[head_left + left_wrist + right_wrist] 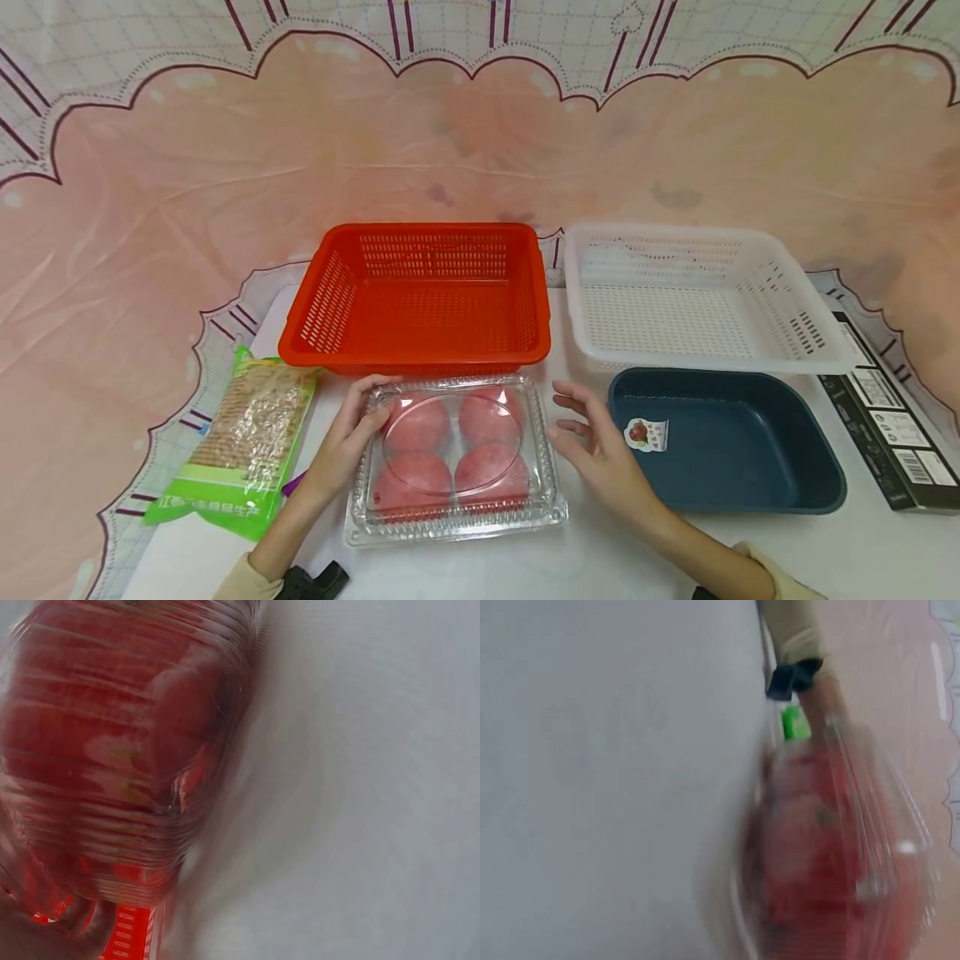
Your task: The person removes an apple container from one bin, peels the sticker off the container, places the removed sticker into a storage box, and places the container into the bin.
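A clear plastic clamshell box (456, 462) with several red, round tomatoes inside is in front of me, its lid down. At its far left corner my left hand (347, 442) grips the edge, the thumb over the lid; the fingers (94, 922) appear partly in the left wrist view. My right hand (600, 450) is beside the box's right side, fingers loosely bent and holding nothing, a small gap from the plastic. In the right wrist view the same box (832, 847) is blurred. Whether its base rests fully on the table cannot be told.
Behind the box stands a red basket (435, 321), with a white basket (675, 321) to its right. A dark blue tray (735, 450) holds a small white packet (647, 435). A green-edged bag (247, 433) lies left, a black box (892, 417) far right.
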Motion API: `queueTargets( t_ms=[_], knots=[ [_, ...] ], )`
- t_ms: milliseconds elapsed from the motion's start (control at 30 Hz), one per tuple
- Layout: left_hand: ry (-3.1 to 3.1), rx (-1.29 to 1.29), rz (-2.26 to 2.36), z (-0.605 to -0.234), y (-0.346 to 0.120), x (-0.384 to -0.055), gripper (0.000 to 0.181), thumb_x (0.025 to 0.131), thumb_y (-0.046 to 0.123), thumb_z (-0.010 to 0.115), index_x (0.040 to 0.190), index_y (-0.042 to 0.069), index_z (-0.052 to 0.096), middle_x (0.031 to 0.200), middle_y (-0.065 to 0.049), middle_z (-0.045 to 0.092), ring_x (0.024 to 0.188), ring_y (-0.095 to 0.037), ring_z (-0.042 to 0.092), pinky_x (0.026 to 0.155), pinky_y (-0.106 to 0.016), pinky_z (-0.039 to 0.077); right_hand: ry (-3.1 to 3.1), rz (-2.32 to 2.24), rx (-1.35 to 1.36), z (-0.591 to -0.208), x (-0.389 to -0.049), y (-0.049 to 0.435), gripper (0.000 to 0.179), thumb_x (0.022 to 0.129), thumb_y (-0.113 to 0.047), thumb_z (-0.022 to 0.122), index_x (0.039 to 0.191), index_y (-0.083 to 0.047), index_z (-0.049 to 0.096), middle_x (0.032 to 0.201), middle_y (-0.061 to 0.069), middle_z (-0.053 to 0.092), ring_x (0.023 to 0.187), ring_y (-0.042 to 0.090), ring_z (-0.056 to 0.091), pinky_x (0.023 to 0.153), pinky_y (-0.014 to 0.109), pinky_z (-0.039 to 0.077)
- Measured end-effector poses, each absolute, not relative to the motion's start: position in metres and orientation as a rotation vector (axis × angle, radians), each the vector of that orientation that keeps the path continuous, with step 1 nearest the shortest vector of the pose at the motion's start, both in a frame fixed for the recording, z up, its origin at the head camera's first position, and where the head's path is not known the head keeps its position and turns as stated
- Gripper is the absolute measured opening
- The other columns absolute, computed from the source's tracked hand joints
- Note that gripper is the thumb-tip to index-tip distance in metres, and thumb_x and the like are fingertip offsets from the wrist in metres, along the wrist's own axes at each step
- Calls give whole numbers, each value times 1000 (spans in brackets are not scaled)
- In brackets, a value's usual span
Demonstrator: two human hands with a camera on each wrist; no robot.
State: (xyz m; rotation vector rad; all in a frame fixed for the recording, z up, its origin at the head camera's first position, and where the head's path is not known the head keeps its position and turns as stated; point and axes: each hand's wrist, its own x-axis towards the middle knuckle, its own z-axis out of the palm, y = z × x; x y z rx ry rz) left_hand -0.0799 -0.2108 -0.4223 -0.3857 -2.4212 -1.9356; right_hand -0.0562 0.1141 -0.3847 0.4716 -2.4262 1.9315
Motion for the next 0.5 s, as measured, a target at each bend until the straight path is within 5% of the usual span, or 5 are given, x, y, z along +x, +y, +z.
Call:
queueTargets(
  t_ms=[133, 267, 367, 500],
  knots=[
    [-2427, -364, -1942, -421, -211, -78, 36, 101, 11, 42, 136, 7, 40, 139, -5, 48, 125, 0, 43, 102, -8, 33, -2505, 1966, 360, -393, -58, 93, 67, 91, -12, 62, 149, -8, 28, 153, 13, 30, 140, 33, 29, 116, 40, 33],
    [-2421, -299, -1962, -419, -207, -76, 36, 101, 12, 43, 137, 7, 40, 140, -5, 47, 125, 1, 42, 101, -7, 33, -2544, 2065, 220, -402, -64, 83, 71, 92, -18, 61, 152, -18, 23, 158, 9, 22, 145, 34, 21, 117, 62, 18],
    [-2442, -179, -1971, -416, -203, -73, 37, 102, 16, 43, 138, 10, 40, 142, -5, 45, 126, -2, 41, 102, -9, 32, -2529, 2205, 123, -408, -67, 81, 68, 95, -20, 55, 153, -21, 20, 161, 8, 15, 149, 36, 14, 120, 59, 13],
    [-2485, 48, -1990, -410, -199, -66, 43, 102, 24, 45, 143, 16, 38, 150, -5, 37, 133, -16, 38, 115, -31, 30, -2459, 2320, 72, -411, -67, 77, 64, 98, -21, 50, 154, -20, 19, 163, 8, 12, 151, 34, 7, 120, 60, 10]
  ],
)
